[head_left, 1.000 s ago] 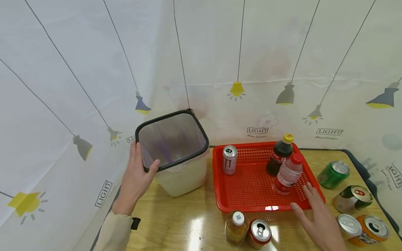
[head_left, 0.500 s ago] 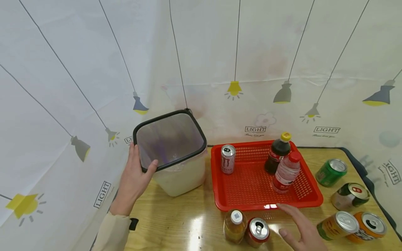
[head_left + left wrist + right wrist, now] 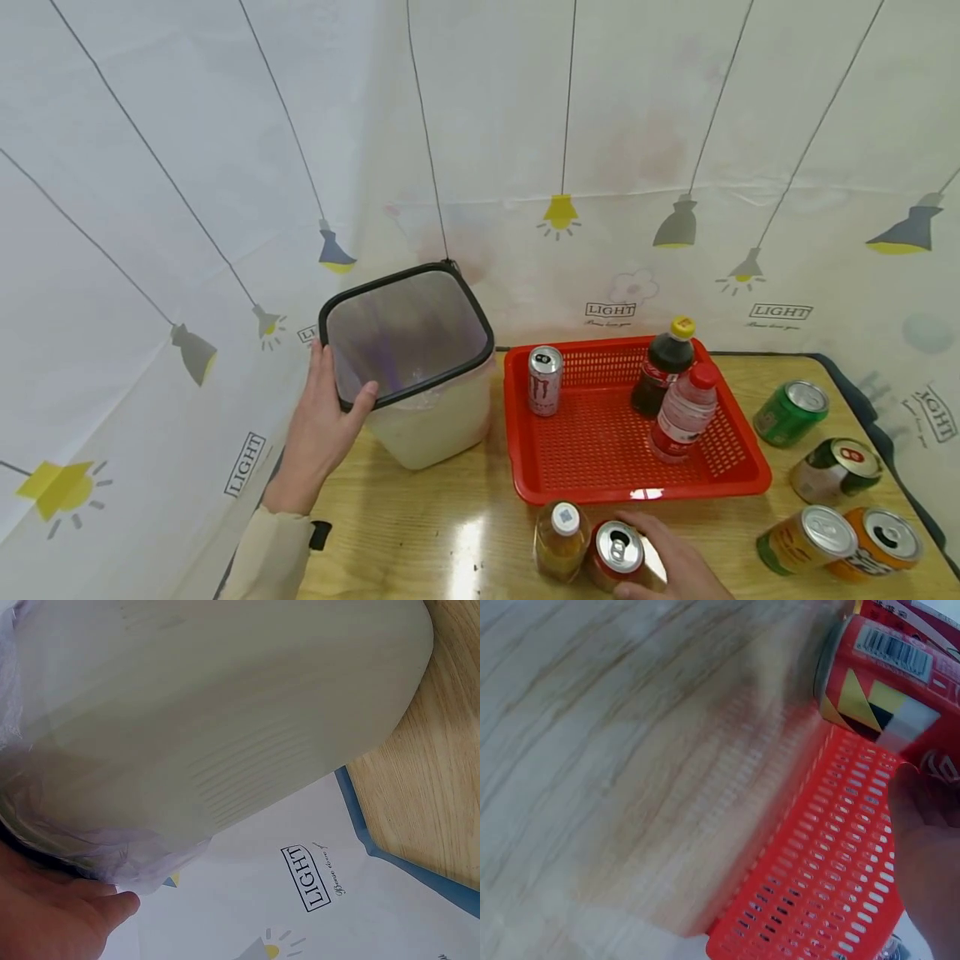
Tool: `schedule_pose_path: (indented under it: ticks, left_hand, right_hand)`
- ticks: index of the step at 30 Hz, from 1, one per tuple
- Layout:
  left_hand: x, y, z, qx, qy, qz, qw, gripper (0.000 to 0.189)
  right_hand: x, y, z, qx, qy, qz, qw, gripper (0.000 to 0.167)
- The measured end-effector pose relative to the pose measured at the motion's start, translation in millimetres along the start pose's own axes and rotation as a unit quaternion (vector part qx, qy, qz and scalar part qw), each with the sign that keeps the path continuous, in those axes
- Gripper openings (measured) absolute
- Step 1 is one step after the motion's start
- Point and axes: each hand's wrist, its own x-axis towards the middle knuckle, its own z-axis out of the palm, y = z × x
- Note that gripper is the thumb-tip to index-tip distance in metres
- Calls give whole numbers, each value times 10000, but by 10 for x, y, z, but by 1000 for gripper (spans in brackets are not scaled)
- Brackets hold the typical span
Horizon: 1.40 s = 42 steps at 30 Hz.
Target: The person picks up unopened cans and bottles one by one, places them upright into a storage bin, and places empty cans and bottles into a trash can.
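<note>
A whitish trash bin (image 3: 431,429) with a black rim and a thin plastic liner stands tilted at the left. My left hand (image 3: 318,433) holds its near left corner, fingers along one side and thumb at the front rim. At the front, my right hand (image 3: 671,558) grips a red soda can (image 3: 617,554) from the right, its thumb and forefinger on either side. The right wrist view shows fingers against the red soda can (image 3: 892,690), part of them hidden. A small bottle of amber drink (image 3: 561,542) stands left of the can.
Behind the can lies a red plastic basket (image 3: 592,467), holding a pink can (image 3: 545,381), a cola bottle (image 3: 663,371) and a red-capped bottle (image 3: 684,412). Several cans stand at the right, among them a green can (image 3: 791,414) and an orange can (image 3: 873,546). Patterned sheeting encloses the table.
My right hand has come down and left from over the basket's front right corner to the red soda can. The left hand has stayed at the bin's rim.
</note>
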Motion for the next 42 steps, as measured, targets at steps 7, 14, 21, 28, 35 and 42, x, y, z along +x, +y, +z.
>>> schedule_pose_path:
  ticks: [7, 14, 21, 28, 35, 42]
  left_hand:
    - [8, -11, 21, -36, 39, 12, 10000, 96]
    - [0, -18, 15, -47, 81, 16, 10000, 95]
    - [-28, -24, 1, -42, 13, -59, 10000, 96]
    - [9, -18, -3, -92, -56, -48, 9999, 97]
    - [6, -21, -41, -66, -144, -92, 9998, 99]
    - [37, 3, -39, 18, -229, -125, 9997, 98]
  right_hand:
    - [96, -34, 96, 589, -521, 862, 9932, 85]
    - [92, -116, -15, 879, -681, 1156, 9870, 72]
    - [66, -262, -363, 160, 228, 169, 9995, 70]
    - [236, -487, -873, -236, 1144, -1137, 9866, 84]
    - [664, -825, -1344, 22, 1917, -2249, 9553, 81]
    - [1230, -1364, -1558, -51, 2485, -2568, 9339, 87]
